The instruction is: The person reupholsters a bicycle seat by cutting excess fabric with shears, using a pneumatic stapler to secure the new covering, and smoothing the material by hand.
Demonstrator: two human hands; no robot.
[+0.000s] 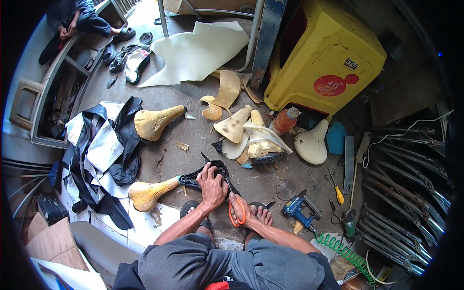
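With a yellow stool (307, 67) standing ahead and to our right, we bend over a dark piece of material (220, 168) on the floor (261, 182), left of the stool and nearer to us. Our hands are close together: the left hand (213, 187) presses on the material, though we cannot tell whether its fingers pinch it, and the right hand (243, 210) is closed around orange-handled scissors (232, 218), blades at the dark piece. Farther left of the stool lies a tan seat foam (147, 194), its narrow end meeting the material; whether they are joined is unclear to us. The cutting looks under way but unfinished, and the foam's wide end is bare. Uncovered, too, is a white seat foam (311, 142) just on the stool's near side. A blue nail gun (300, 209), nearer us than the stool, lies untouched.
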